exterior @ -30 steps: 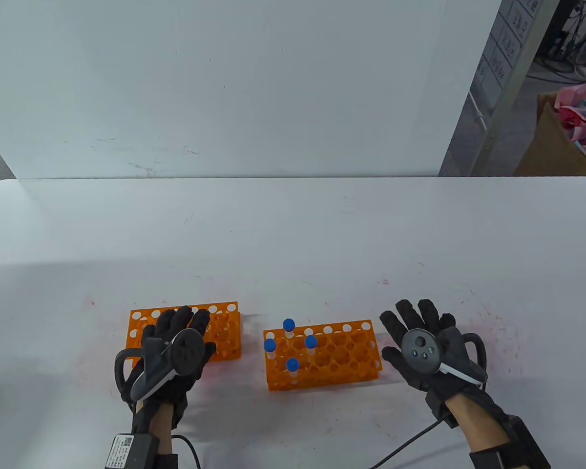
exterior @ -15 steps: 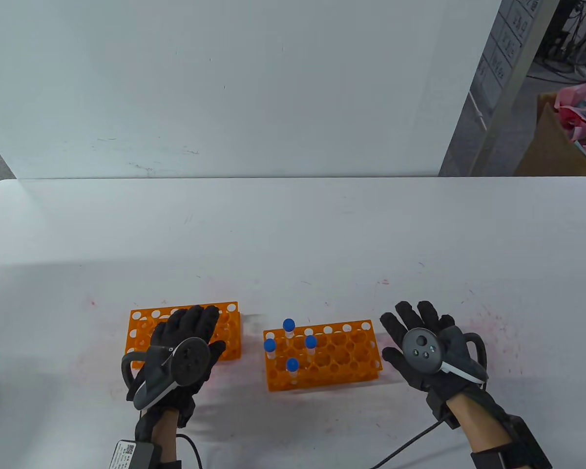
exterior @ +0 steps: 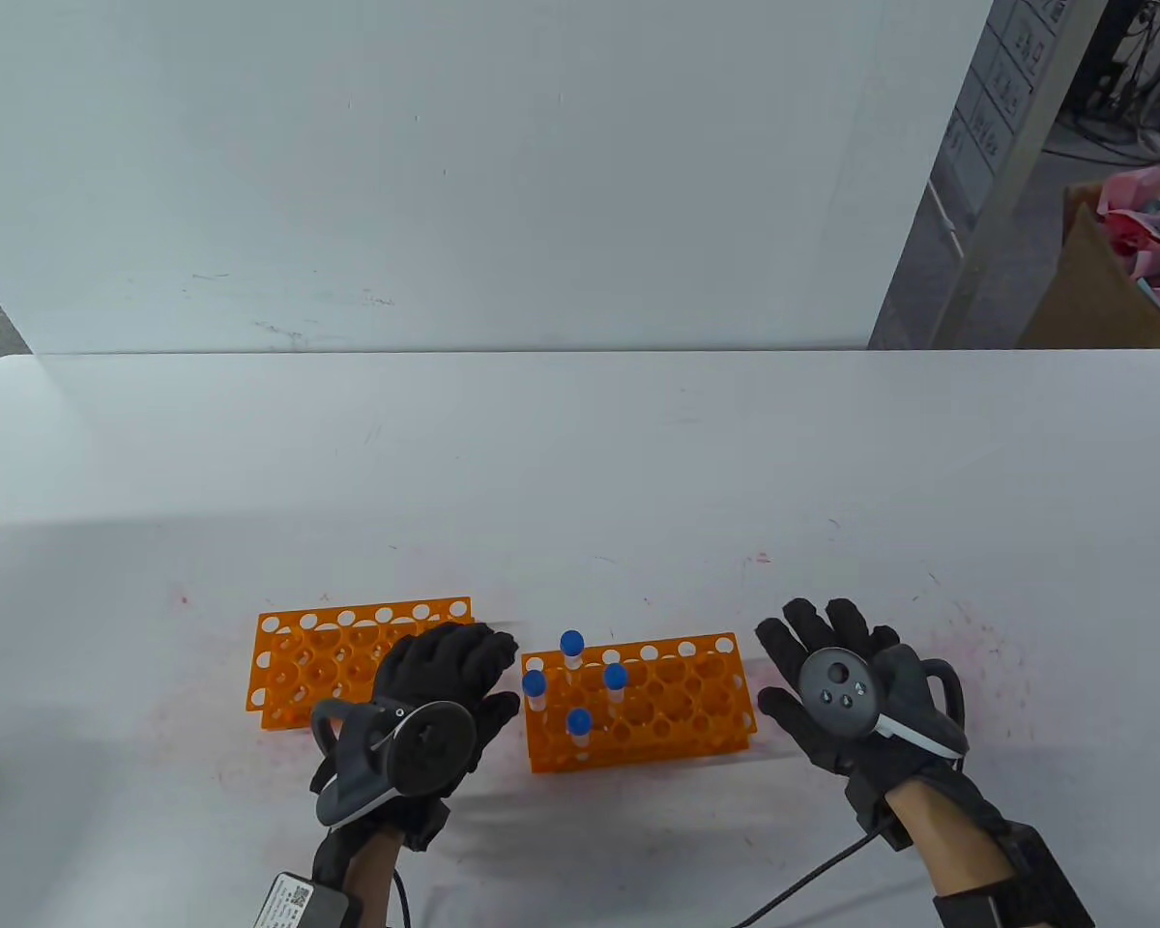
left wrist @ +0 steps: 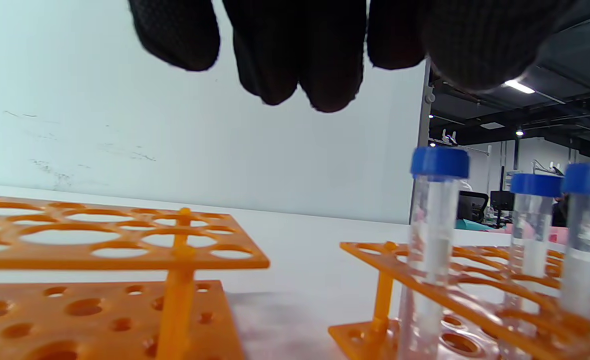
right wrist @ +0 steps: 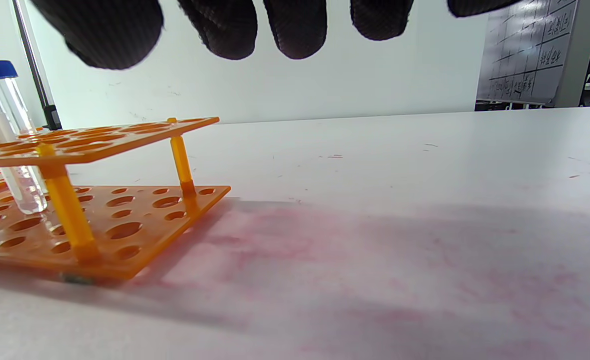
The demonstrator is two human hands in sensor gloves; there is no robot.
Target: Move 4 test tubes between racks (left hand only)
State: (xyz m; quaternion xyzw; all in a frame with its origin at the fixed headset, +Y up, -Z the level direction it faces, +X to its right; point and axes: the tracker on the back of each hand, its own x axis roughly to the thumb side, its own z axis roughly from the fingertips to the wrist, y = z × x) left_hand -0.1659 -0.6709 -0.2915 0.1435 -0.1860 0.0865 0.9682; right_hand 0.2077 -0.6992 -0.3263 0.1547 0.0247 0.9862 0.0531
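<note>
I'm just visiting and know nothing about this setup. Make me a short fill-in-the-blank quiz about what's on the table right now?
1. The number of clear test tubes with blue caps standing in the right orange plastic rack is ____.
2. The left orange plastic rack holds ____ tubes.
3. The gloved left hand is between the two racks and holds ____.
4. The gloved right hand is on the ____ side of the tube-filled rack.

Missing words: four; no; nothing; right
</note>
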